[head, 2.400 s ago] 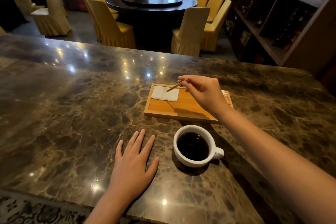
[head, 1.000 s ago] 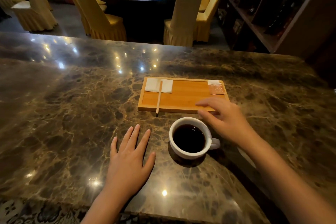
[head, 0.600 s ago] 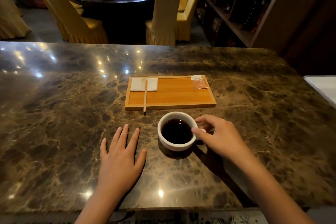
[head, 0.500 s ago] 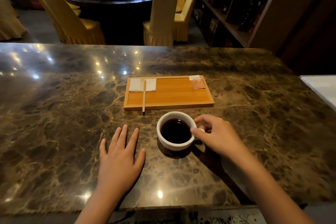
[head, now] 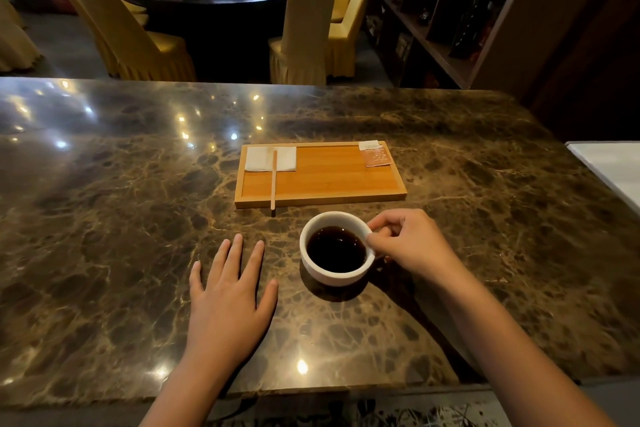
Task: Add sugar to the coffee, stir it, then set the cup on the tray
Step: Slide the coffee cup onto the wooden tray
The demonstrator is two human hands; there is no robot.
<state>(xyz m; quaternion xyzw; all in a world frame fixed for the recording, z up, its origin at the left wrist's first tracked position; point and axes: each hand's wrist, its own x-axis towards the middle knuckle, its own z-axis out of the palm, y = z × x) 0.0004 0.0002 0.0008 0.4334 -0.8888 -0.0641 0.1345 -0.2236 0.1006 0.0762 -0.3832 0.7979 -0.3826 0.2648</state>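
cup: between hands, on surface | right hand: pinching cup handle | left hand: flat, fingers spread, just beside cup

Between the cup and the tray runs a narrow bare strip of tabletop, crossed only by the stirrer, whose near end overhangs the tray's front rim to the cup's left. The tray's middle lies bare, with the napkin in its far-left corner and the sugar packet in its far-right corner. The left hand lies flat just left of the cup, while the tabletop right of the tray is open.
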